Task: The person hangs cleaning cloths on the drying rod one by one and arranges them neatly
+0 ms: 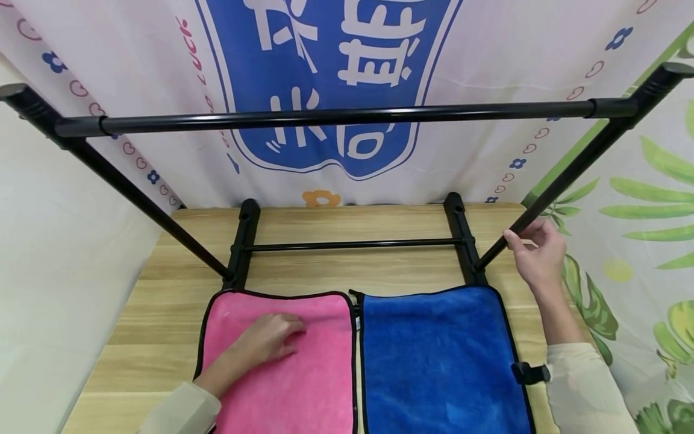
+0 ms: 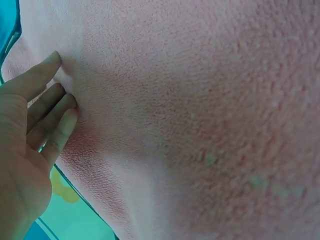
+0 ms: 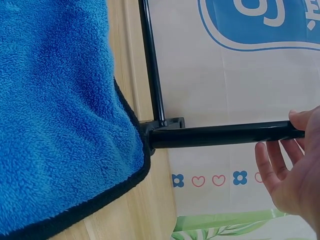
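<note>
A black metal rack (image 1: 347, 116) stands on the table, its two posts rising from feet and joined by an upper bar. My right hand (image 1: 537, 256) holds the rack's right post (image 3: 225, 134) low down, thumb on one side and fingers on the other. On the pink towel (image 1: 320, 386) my left hand (image 1: 265, 340) rests, its fingers loosely bent against the fleece, as the left wrist view also shows. Beside the pink one lies a blue towel (image 1: 434, 361). Both have black edging and overlap the front of the rack's feet.
A thin lower bar (image 1: 352, 246) links the feet above the wooden tabletop (image 1: 162, 325). Behind it hangs a white cloth with a blue printed emblem (image 1: 336, 144). Leaf-patterned cloth (image 1: 640, 241) covers the right side. A black strap (image 1: 530, 373) sits by the right sleeve.
</note>
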### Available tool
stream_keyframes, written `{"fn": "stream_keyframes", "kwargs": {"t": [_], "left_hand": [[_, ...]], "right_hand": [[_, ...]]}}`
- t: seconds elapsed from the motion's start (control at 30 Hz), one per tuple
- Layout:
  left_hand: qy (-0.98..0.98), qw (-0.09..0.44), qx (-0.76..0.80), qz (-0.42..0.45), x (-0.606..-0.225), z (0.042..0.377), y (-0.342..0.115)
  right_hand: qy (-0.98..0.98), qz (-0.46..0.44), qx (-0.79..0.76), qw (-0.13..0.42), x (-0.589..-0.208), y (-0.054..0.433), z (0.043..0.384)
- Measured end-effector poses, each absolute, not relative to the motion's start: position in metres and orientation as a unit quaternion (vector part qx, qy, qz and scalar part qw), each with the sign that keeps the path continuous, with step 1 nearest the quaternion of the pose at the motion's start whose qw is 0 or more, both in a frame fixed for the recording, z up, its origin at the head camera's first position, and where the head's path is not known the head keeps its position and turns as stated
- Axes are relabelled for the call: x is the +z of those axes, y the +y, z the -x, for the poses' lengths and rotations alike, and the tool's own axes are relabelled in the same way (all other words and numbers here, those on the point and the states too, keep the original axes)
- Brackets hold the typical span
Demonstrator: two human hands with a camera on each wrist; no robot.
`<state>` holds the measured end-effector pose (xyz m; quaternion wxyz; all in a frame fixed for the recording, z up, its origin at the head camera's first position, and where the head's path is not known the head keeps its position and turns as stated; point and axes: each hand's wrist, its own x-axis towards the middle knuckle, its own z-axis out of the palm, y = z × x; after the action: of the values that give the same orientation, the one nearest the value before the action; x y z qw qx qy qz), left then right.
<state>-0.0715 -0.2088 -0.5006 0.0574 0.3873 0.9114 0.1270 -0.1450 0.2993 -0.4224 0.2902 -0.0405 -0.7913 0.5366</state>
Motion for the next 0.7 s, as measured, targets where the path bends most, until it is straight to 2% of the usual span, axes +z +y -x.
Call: {"fn": "stream_keyframes", "kwargs": {"t": [0.7], "left_hand": [[0.907,0.065,0.128,-0.395,-0.4989,0.0768,-0.1994]], "right_hand": [[-0.789,0.036,0.536,0.297,-0.4194,0.2973,0.1453]]}}
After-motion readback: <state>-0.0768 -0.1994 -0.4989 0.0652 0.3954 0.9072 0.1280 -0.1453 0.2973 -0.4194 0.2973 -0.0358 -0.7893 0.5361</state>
